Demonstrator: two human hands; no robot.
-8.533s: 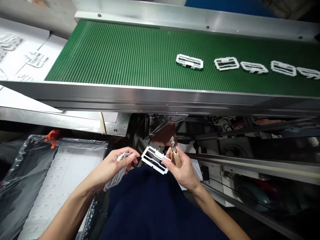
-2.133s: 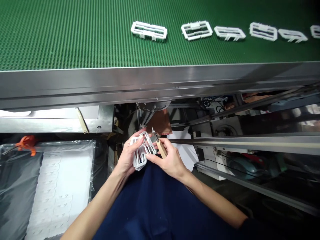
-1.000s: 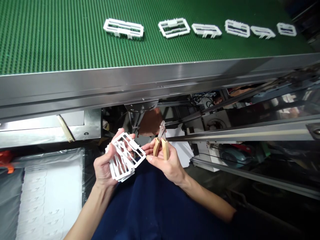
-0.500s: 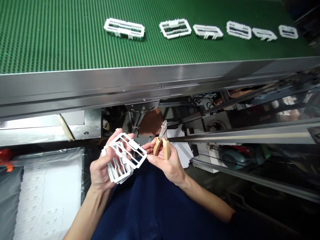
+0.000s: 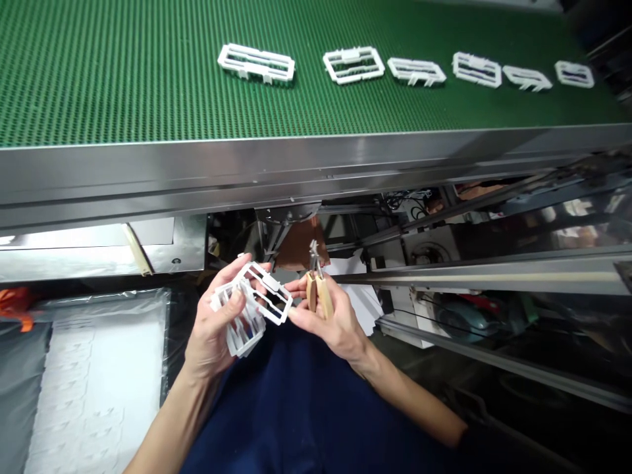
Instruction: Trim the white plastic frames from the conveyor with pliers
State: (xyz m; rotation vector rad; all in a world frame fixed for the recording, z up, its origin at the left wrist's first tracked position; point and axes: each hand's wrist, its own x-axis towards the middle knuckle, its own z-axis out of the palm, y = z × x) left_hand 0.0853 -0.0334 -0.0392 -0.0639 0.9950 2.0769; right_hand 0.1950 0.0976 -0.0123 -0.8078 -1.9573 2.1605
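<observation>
Below green belt (image 5: 148,79), hand (image 5: 210,329) gripping white frames (image 5: 244,329)

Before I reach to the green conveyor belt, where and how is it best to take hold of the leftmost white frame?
I would pinch the leftmost frame by its left short end, coming from above-left: its tabs stick out along the near long side, and the next frame lies on its right.

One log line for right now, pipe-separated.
left hand: holds frames | right hand: holds pliers, pinches top frame | belt: six frames
</observation>
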